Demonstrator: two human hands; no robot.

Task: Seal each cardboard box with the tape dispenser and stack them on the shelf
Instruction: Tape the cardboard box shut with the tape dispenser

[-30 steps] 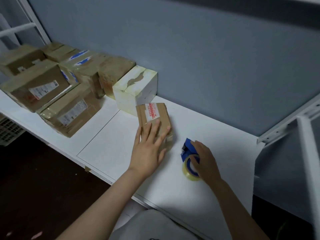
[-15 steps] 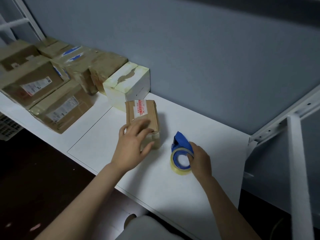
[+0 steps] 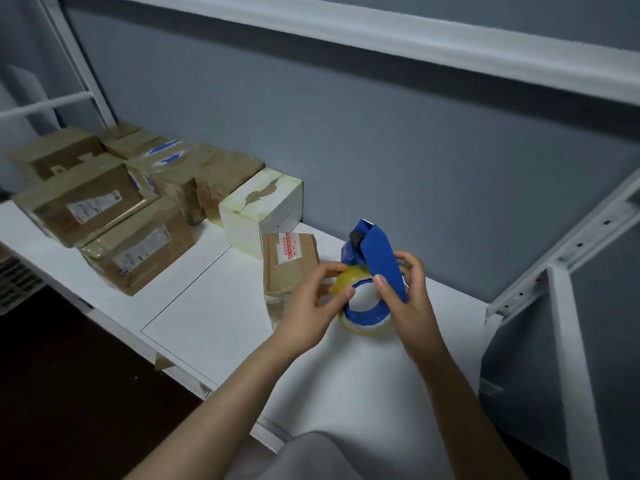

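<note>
Blue plastic in the right hand [image 3: 410,299]: it grips the tape dispenser [image 3: 379,258], thumb laid flat along the blue handle plate and fingers curled round the far side. The dispenser is held upright, its cutter end pointing up and away and the tape roll [image 3: 367,320] hanging at the near end. Whether the roll touches the shelf board [image 3: 207,306] I cannot tell.

Now the left hand [image 3: 311,306]: narrow, with thumb and forefinger pinched together on the yellowish edge of the tape roll at its upper left and the other fingers curled underneath. Both hands meet on the dispenser, over the middle of the white board.

The small cardboard box [image 3: 289,261], brown with a red-and-white label on top, lies flat on the board just beyond and left of the left hand. That hand and its wrist cover the box's near right corner. The dispenser is just right of the box, and nothing stands between them.

A white box [image 3: 263,206] with torn, yellowed tape on top sits just beyond the small box, towards the far left. Further left along the shelf is a cluster of taped brown cardboard boxes [image 3: 138,251], some carrying printed labels and at least one resting on another.

On the right a white metal upright [image 3: 571,358] rises, a white upper rail [image 3: 381,29] crosses overhead, and a grey wall [image 3: 415,150] backs it all.
</note>
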